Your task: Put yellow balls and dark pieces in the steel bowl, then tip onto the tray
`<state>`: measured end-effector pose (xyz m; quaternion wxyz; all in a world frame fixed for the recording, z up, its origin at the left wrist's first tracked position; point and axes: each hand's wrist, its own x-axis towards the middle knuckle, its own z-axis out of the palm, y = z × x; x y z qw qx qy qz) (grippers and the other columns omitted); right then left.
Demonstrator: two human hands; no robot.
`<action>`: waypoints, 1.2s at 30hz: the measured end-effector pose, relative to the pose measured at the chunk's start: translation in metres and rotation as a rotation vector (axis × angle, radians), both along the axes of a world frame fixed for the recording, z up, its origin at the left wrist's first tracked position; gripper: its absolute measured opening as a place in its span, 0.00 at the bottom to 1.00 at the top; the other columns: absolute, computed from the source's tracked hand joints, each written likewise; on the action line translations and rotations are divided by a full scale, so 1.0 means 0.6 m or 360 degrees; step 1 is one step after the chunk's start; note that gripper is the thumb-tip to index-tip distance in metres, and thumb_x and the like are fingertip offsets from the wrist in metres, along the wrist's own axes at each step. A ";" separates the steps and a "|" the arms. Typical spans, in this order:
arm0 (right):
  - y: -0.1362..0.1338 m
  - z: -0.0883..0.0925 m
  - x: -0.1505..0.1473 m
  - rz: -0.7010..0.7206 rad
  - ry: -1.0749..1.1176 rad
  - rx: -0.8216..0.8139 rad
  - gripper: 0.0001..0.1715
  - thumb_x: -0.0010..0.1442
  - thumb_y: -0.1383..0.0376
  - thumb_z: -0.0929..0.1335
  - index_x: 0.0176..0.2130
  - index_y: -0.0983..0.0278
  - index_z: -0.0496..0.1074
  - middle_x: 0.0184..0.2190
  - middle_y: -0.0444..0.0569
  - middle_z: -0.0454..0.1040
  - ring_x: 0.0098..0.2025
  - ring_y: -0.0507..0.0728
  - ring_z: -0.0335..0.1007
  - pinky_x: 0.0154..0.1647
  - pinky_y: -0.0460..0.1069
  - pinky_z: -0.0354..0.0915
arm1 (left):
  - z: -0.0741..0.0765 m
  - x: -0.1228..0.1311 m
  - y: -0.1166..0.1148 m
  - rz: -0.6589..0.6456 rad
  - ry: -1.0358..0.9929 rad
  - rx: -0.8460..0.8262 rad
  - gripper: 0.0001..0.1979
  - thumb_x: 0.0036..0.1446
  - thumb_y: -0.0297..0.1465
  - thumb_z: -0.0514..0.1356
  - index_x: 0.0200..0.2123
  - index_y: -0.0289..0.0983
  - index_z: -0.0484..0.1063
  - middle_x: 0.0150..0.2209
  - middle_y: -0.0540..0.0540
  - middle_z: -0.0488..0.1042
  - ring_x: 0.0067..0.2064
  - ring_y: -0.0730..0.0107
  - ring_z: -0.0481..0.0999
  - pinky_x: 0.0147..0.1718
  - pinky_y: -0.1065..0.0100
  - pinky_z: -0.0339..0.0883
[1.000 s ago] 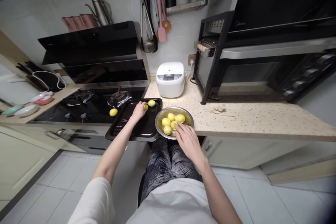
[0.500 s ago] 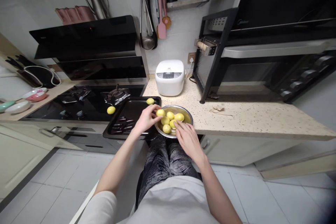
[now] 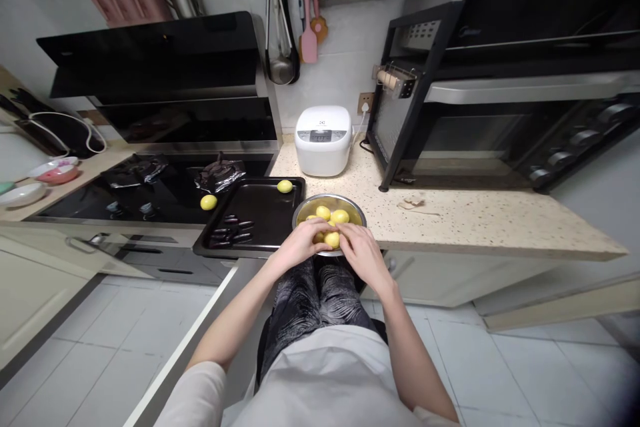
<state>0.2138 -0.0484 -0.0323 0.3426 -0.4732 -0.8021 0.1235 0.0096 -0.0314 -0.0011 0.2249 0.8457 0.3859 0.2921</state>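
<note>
A steel bowl [image 3: 357, 203] with several yellow lemons [image 3: 341, 216] in it stands at the counter's front edge, before my body. My left hand [image 3: 303, 243] reaches in from the left, its fingers and thumb curled about a lemon [image 3: 332, 239] near the front rim. From the right, my right hand [image 3: 365, 253] bends its fingertips against the same lemon. The fingers of both hands nearly meet over the bowl and hide part of the fruit. One lemon [image 3: 285, 186] lies on the black baking tray [image 3: 265, 213], another lemon [image 3: 209, 202] on the stove left of it.
Several small dark-handled tools [image 3: 233, 233] lie on the tray. A white rice cooker [image 3: 323, 141] stands behind the bowl. To the right are a black rack [image 3: 400, 127] with an oven [image 3: 480, 140] and a scrap of twine [image 3: 415, 205]. An open drawer [image 3: 200, 323] juts out at the left.
My left hand has moved right and down from a lemon at the bowl's left rim to the front middle. My right hand has shifted slightly, and the two hands are now close together.
</note>
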 end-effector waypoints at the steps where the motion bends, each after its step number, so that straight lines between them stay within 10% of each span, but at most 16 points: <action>1: 0.000 0.002 0.001 0.0003 0.0029 -0.0020 0.21 0.72 0.65 0.61 0.58 0.63 0.76 0.55 0.56 0.80 0.57 0.64 0.75 0.62 0.61 0.67 | -0.001 0.001 -0.001 0.0009 0.0010 0.0006 0.16 0.58 0.29 0.71 0.51 0.38 0.81 0.49 0.41 0.81 0.52 0.55 0.79 0.55 0.58 0.71; 19: -0.008 -0.004 -0.023 0.0017 0.0327 -0.0183 0.06 0.57 0.72 0.73 0.35 0.60 0.75 0.38 0.48 0.77 0.43 0.61 0.76 0.46 0.54 0.70 | -0.051 -0.017 -0.072 0.0199 -0.0118 0.0228 0.13 0.70 0.36 0.61 0.55 0.41 0.78 0.59 0.40 0.78 0.63 0.55 0.75 0.64 0.51 0.68; 36: 0.049 0.004 -0.016 -0.0006 0.0354 -0.0095 0.03 0.59 0.69 0.74 0.35 0.62 0.77 0.37 0.50 0.81 0.40 0.60 0.78 0.46 0.54 0.72 | -0.073 0.001 -0.030 0.0395 -0.0196 0.0459 0.14 0.73 0.34 0.55 0.56 0.39 0.75 0.60 0.38 0.77 0.67 0.55 0.71 0.67 0.47 0.65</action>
